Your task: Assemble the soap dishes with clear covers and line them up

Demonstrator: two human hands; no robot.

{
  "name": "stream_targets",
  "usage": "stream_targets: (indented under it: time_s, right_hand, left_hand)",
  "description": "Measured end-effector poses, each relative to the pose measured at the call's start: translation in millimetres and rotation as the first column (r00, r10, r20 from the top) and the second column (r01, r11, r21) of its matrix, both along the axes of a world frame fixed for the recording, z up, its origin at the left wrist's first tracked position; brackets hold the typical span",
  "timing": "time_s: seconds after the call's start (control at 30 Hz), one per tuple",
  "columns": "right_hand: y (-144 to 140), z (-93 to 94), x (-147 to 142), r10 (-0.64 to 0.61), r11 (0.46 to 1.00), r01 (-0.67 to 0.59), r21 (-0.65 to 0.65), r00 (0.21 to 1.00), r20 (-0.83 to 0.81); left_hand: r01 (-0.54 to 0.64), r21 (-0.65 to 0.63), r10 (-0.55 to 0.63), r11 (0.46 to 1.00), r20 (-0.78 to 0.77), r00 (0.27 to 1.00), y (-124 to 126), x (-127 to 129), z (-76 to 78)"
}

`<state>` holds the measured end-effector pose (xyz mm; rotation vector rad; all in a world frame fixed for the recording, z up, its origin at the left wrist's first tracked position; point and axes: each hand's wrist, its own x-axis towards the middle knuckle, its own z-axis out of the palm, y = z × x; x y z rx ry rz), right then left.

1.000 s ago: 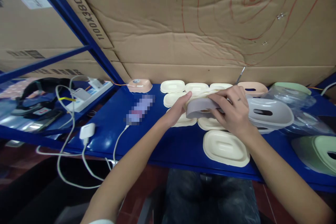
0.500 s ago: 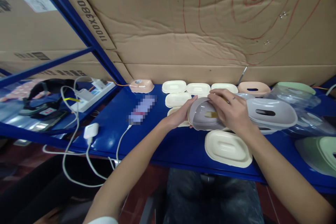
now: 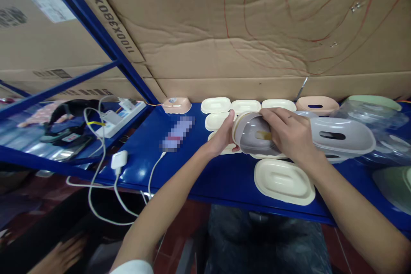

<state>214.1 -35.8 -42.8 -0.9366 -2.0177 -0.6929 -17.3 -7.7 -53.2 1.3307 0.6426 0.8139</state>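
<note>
Between my two hands is a tilted grey tissue box (image 3: 252, 139), with its slotted top facing me and a cream edge along its left end. My left hand (image 3: 224, 136) grips that left end, thumb raised along the side. From above, my right hand (image 3: 290, 130) has its fingers closed over the right part, hiding some of it. Just below lies a cream oval tray (image 3: 284, 182). Cream trays (image 3: 215, 105) also sit in rows behind and under the hands. Right of my right hand rests a grey slotted lid (image 3: 342, 135), apparently stacked on another.
Peach covers (image 3: 317, 106) and a green lid (image 3: 374, 102) line the back of the blue table (image 3: 199, 175). Clear plastic covers (image 3: 375, 115) stand at the right. A white charger (image 3: 119, 159) with cables and a power strip (image 3: 123, 117) are left. Another person's hand (image 3: 66, 252) shows lower left.
The held tissue box has turned slightly, showing more of the cream edge at its left end. My left thumb has lifted upright. The whole view has shifted slightly.
</note>
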Motion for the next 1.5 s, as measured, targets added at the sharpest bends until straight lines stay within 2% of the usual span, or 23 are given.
stream_targets:
  time_s: [0.1,0.2,0.3,0.37,0.43,0.5,0.6,0.67,0.73,0.8,0.9,0.97,1.0,1.1,1.13,1.17,1.23,1.33,1.5]
  right_hand:
    - [0,-1.6,2,-0.089,0.996,0.089,-0.023,0.996,-0.008]
    - [0,1.1,1,-0.181,0.983,0.181,-0.045,0.984,0.002]
    - [-2,6.1,-3,-0.21,0.978,0.21,-0.02,0.978,0.005]
    - [-4,8.6,-6,-0.212,0.977,0.212,0.001,0.977,-0.003]
    - [-5,9.8,-8,-0.203,0.979,0.202,-0.017,0.979,-0.026]
    - [-4,10.4,-9,-0.147,0.987,0.139,-0.078,0.984,-0.1]
    - [-1,13.2,-6,0.041,0.976,-0.099,-0.196,0.958,-0.282]
    - [1,17.3,-1,0.152,0.922,-0.265,-0.282,0.917,-0.368]
    - [1,22.3,5,0.212,0.856,-0.367,-0.364,0.892,-0.399]
    - [0,26.7,10,0.232,0.818,-0.401,-0.411,0.886,-0.402]
    - [-4,29.3,14,0.231,0.842,-0.362,-0.399,0.912,-0.34]
    - [-6,28.1,14,0.25,0.883,-0.335,-0.329,0.928,-0.275]
    - [-6,26.8,13,0.261,0.905,-0.323,-0.276,0.935,-0.238]
    - [-6,21.5,11,0.243,0.963,-0.255,-0.085,0.961,-0.128]
    - [-6,19.7,10,0.229,0.972,-0.233,-0.027,0.968,-0.098]
    - [-5,17.8,9,0.222,0.975,-0.221,0.019,0.972,-0.072]
    - [-3,14.4,6,0.231,0.972,-0.229,0.058,0.972,-0.036]
    - [-3,11.5,2,0.255,0.967,-0.255,-0.014,0.967,-0.001]
    - [-7,14.3,-2,0.293,0.942,-0.292,-0.165,0.956,-0.018]
  left_hand:
    - [0.065,0.072,-0.062,0.995,-0.042,0.997,-2,0,2.0]
    - [-0.026,0.269,0.045,0.963,-0.065,0.997,-3,-1,3.0]
    - [-0.137,0.474,0.126,0.87,0.054,0.99,-2,-2,4.1]
    - [-0.158,0.527,0.114,0.835,0.115,0.987,0,-2,4.2]
    - [-0.171,0.53,0.134,0.83,0.108,0.985,1,-2,3.9]
    - [-0.192,0.527,0.171,0.828,0.09,0.981,2,-2,3.9]
    - [-0.215,0.542,0.189,0.812,0.104,0.976,4,-4,5.2]
    - [-0.232,0.566,0.201,0.791,0.118,0.972,6,-6,5.5]
    - [-0.246,0.58,0.207,0.776,0.134,0.969,8,-8,4.8]
    - [-0.25,0.586,0.196,0.771,0.155,0.968,9,-10,3.7]
    - [-0.239,0.59,0.174,0.771,0.167,0.971,7,-10,4.8]
    - [-0.229,0.56,0.16,0.796,0.17,0.972,4,-9,8.6]
    - [-0.217,0.517,0.141,0.828,0.184,0.973,2,-9,11.3]
    - [-0.066,0.247,-0.001,0.967,0.264,0.965,-3,-10,19.1]
    - [0.005,0.143,-0.047,0.99,0.292,0.955,-4,-10,21.0]
    - [0.056,0.056,-0.071,0.997,0.311,0.948,-4,-10,22.1]
    - [0.042,-0.039,-0.027,0.998,0.312,0.95,-4,-10,22.6]
    - [-0.114,-0.053,0.124,0.992,0.273,0.954,-1,-10,20.4]
    - [-0.23,-0.026,0.227,0.973,0.297,0.927,6,-14,18.6]
